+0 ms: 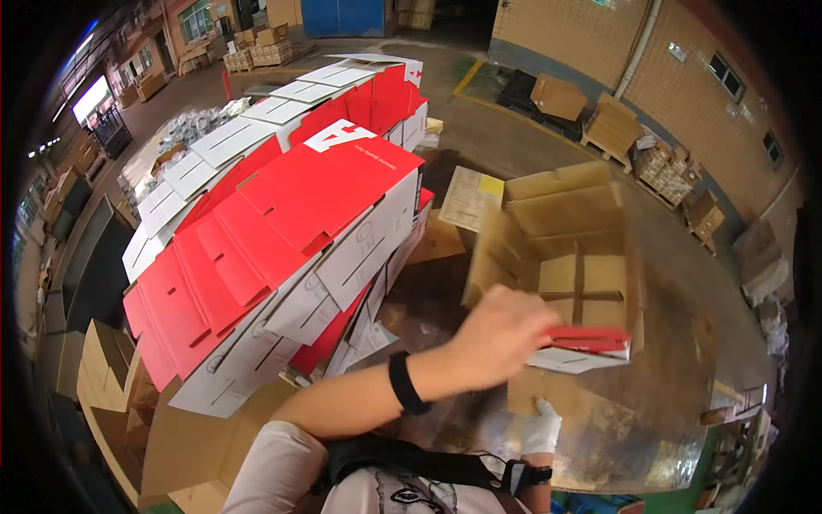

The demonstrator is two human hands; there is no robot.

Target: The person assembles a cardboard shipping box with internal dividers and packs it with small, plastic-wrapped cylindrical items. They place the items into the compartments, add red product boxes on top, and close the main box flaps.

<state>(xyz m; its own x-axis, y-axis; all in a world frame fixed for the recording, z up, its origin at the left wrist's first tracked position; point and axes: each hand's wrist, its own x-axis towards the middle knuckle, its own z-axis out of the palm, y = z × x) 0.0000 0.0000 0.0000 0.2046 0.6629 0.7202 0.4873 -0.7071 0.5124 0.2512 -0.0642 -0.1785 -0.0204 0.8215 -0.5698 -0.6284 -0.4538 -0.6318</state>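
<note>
A packing workshop: open carton [561,210], worn table [621,420], pallet stacks [613,127], yellow floor line [467,77]

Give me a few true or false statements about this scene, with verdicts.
1. The left hand holds a red-and-white cardboard piece. True.
2. The right hand wears a black glove. False: the white glove is there instead.
3. A divider stands inside the open brown box. True.
4. The large red-and-white cartons are right of the brown box. False: they are left.
5. A black band circles the left wrist. True.
</note>
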